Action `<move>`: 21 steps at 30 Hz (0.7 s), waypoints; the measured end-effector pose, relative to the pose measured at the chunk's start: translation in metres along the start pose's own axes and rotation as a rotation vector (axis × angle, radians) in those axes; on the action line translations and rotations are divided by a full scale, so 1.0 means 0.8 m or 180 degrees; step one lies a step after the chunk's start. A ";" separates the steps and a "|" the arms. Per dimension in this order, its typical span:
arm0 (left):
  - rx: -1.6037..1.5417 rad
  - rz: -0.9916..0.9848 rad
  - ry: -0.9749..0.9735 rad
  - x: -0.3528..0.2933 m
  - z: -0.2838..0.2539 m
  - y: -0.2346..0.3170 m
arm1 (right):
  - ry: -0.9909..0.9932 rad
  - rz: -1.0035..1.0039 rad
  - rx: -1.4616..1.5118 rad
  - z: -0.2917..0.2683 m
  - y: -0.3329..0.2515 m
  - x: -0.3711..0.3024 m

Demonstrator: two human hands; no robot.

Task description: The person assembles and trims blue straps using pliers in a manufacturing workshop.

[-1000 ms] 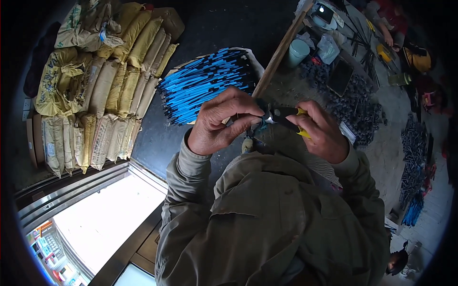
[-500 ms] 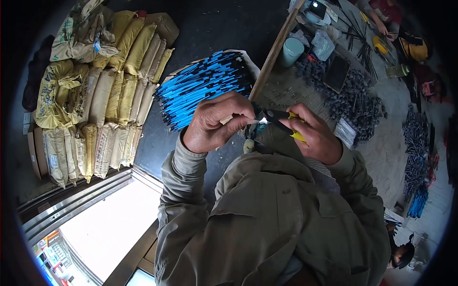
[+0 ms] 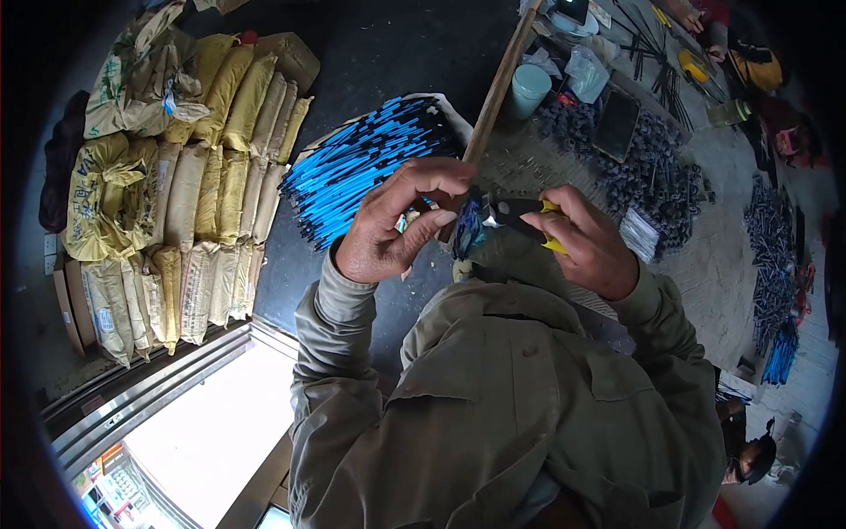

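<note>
My right hand [image 3: 589,242], below and right of the long brown wooden strip [image 3: 498,97], is closed round black pliers with yellow handles [image 3: 511,210]. Plier head sits just right of the strip's lower end, beside a shiny dark blue-teal object [image 3: 469,231]; can't tell if the jaws bite it. My left hand [image 3: 379,234], left of that end: thumb and forefinger parted, tips not meeting; can't tell if the curled fingers hold anything.

Further out: thin blue-and-black rods [image 3: 370,163] piled left of the strip. Right of it, a heap of small dark grey parts [image 3: 652,185], a flat black phone [image 3: 615,126] on or against the heap, a pale teal round container [image 3: 530,91] near the strip.

Farthest: stacked tan and yellow sacks [image 3: 207,189] well left of the strip; another person's hand [image 3: 687,16] well right.
</note>
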State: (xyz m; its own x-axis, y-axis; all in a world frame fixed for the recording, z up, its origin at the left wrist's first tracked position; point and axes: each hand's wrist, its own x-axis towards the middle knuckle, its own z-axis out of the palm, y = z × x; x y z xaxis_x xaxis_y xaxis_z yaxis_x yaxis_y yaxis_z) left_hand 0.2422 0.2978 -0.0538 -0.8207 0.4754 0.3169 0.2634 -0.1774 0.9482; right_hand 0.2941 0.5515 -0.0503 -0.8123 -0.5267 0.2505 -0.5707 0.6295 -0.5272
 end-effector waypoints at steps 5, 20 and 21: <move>0.1145 0.0712 -0.0299 0.010 0.004 -0.004 | 0.0236 -0.0389 -0.0546 -0.017 -0.004 0.006; 0.1448 0.0744 0.0760 -0.004 0.047 0.002 | 0.0633 -0.0301 -0.1019 -0.015 -0.003 0.004; 0.1454 0.0739 0.0755 -0.006 0.054 0.000 | 0.0676 -0.0262 -0.0996 -0.010 -0.002 0.003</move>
State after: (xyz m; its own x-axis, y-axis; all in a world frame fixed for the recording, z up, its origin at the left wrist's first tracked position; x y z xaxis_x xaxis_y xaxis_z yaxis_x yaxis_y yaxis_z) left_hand 0.2682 0.3323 -0.0546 -0.7927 0.2522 0.5550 0.6000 0.1618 0.7835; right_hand 0.2917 0.5539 -0.0421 -0.7502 -0.4733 0.4617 -0.6175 0.7511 -0.2333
